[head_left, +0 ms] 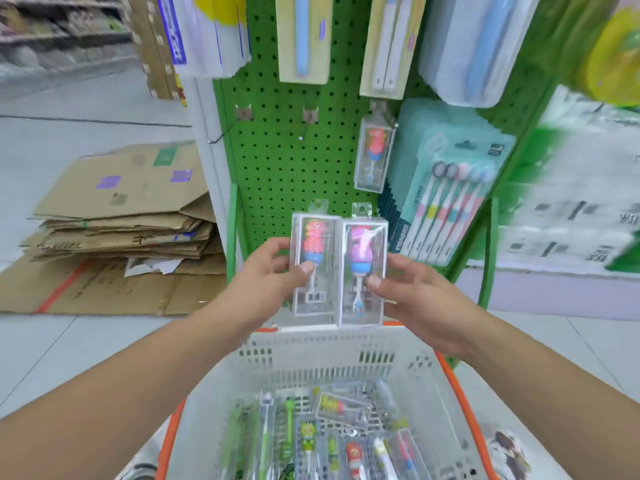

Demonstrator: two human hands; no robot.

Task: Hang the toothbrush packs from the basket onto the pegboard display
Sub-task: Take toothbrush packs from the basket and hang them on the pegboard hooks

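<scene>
**A:** Fingers status?

**B:** Left hand [270, 268] pinches the orange pack [313, 263]: thumb across its front low down, other fingers behind it. Right hand [412, 292] pinches the purple pack [363, 271] the same way, thumb on the front near the lower half, fingers wrapped behind the right edge.

**A:** Packs relative to each other?

**B:** Side by side, upright, inner edges touching or nearly so, can't tell which. Hang tabs on top, well above both thumbs. Barcode on the orange pack sits just below the left thumb.

**A:** Where's the pegboard?

**B:** Green pegboard [287, 161] is straight beyond the fingertips. Two bare hooks [310, 114] are up and left of the packs. One pack [374, 154] of the same kind hangs up and right of the purple one. Multi-brush pack [446, 206] is just right of it, above the right hand. More packs hang along the top, blurred.

**A:** Basket?

**B:** White basket [311, 351] with an orange rim lies below both wrists, between the forearms. Remaining packs [332, 434] lie loose and jumbled in the bottom, mostly green and red figures.

**A:** Anything else?

**B:** Flattened cardboard [121, 209] is stacked on the floor, well left of the left hand.
</scene>
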